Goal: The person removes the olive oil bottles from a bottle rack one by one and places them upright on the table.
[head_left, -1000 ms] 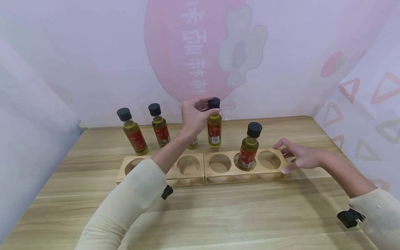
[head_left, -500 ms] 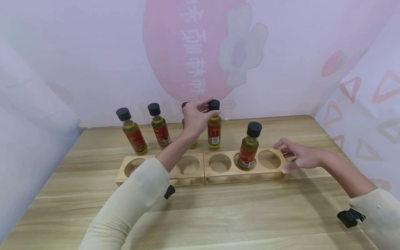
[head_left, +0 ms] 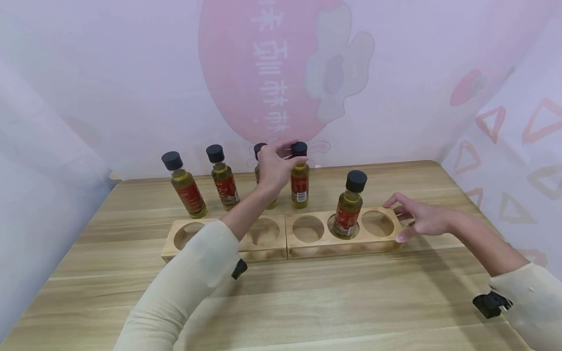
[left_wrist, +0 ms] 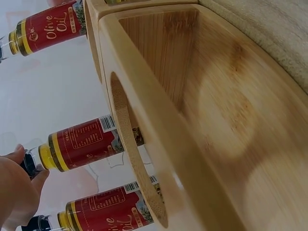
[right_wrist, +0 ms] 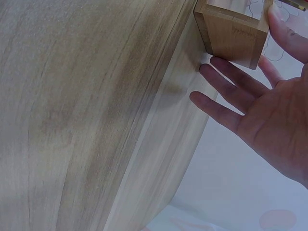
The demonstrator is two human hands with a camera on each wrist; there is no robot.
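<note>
In the head view my left hand [head_left: 274, 168] pinches the black cap of an olive oil bottle [head_left: 300, 185], which stands upright behind the bamboo rack [head_left: 342, 246]. The left wrist view shows thumb and finger on that cap, with the red label of the olive oil bottle [left_wrist: 82, 144] beyond the rack. My right hand [head_left: 419, 219] holds the rack's right end between thumb and index finger. Its other fingers are extended in the right wrist view. Another olive oil bottle [head_left: 348, 212] sits in the middle hole of the rack's right half.
Behind the rack stand more olive oil bottles: one at far left [head_left: 189, 192], another beside it [head_left: 225, 183], and a third bottle [head_left: 259, 151] partly hidden by my left hand. Pale printed cloth [head_left: 395, 97] hangs behind the wooden table [head_left: 333, 302].
My left hand has shifted slightly right and down at the bottle's cap, uncovering the cap of the bottle behind it. The right hand stays at the rack's end.
</note>
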